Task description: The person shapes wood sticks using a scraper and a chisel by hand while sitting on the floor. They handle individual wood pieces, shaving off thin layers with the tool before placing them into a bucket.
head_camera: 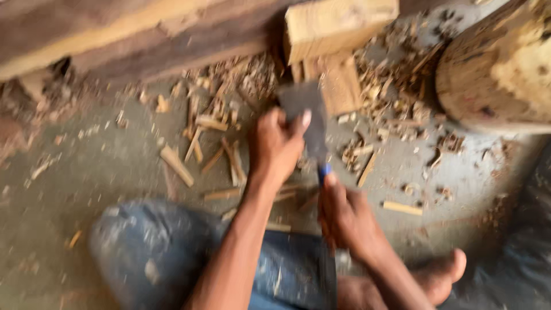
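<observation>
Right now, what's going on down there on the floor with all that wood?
A person sits on the floor gripping a flat dark metal blade with a blue-ended handle. The left hand is closed on the blade near its top; the right hand holds the handle lower down. Just beyond the blade stands a pale wooden block, with a round log to its right. Wood chips lie scattered across the grey floor. The picture is blurred.

The floor (86, 172) is grey and dusty. Wood chips (218, 143) and little sticks lie all over it. Long brown planks (143, 40) run along the top. A big round log (499, 69) stands on the right. The picture is blurry.
</observation>
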